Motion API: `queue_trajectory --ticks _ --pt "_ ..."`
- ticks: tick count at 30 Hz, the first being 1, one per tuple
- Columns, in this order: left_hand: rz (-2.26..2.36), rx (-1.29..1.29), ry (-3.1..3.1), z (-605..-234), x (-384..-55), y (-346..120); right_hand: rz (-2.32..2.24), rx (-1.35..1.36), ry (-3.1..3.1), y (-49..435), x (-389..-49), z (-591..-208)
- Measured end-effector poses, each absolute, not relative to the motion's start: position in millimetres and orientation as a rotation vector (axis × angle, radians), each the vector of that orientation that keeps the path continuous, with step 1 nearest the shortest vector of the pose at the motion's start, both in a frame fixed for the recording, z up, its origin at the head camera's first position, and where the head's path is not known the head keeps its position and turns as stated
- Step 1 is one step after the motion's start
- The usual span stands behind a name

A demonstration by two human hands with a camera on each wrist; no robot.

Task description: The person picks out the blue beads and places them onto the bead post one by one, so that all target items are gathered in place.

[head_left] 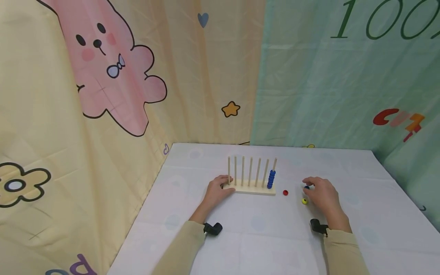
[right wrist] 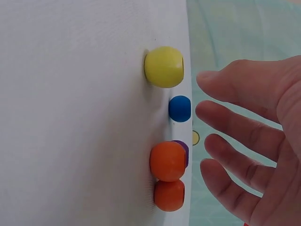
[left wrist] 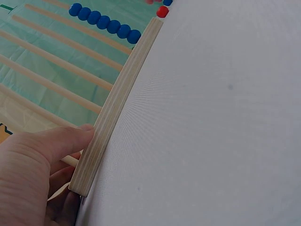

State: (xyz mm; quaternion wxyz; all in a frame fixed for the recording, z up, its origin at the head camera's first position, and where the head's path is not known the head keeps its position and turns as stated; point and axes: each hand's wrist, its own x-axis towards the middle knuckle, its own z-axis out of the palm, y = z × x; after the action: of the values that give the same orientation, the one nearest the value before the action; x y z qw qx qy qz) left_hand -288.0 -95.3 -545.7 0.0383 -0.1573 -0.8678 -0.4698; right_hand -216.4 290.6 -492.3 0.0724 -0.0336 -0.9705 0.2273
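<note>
A wooden peg rack (head_left: 254, 190) with several upright rods stands on the table. Several blue beads (head_left: 271, 178) are stacked on its rightmost rod; the others are bare. My left hand (head_left: 217, 191) grips the left end of the base, thumb along the front edge and fingers behind. To the right, my right hand (head_left: 323, 194) hovers with fingers spread and nothing between them, fingertips close over a loose blue bead (right wrist: 180, 108). A yellow bead (right wrist: 164, 67) lies nearer to me. In the right wrist view, two orange beads (right wrist: 167, 161) partly hide a purple bead (right wrist: 185, 153).
A red bead (head_left: 285, 193) lies between the rack and my right hand. The white-covered table (head_left: 261, 244) ends at printed fabric curtains (head_left: 213, 76) behind and at the left. Each wrist wears a small black camera (head_left: 214, 229).
</note>
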Motion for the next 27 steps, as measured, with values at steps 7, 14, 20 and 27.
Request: queue_trajectory --ticks 7,14,20,27 --pt "-1.443 -0.473 -2.668 -545.8 -288.4 -96.5 0.677 -0.127 -2.927 291.8 -218.7 -496.3" --pt "-1.475 -0.477 -2.652 -545.4 -289.3 -97.1 0.672 -0.11 -2.93 292.4 -220.9 -498.7" --pt "-1.495 -0.493 -2.64 -547.5 -290.1 -97.8 0.675 -0.132 -2.952 291.1 -219.0 -498.3" --pt "-1.474 -0.5 -2.644 -547.1 -290.0 -97.5 0.678 -0.148 -2.977 290.0 -218.4 -499.3"
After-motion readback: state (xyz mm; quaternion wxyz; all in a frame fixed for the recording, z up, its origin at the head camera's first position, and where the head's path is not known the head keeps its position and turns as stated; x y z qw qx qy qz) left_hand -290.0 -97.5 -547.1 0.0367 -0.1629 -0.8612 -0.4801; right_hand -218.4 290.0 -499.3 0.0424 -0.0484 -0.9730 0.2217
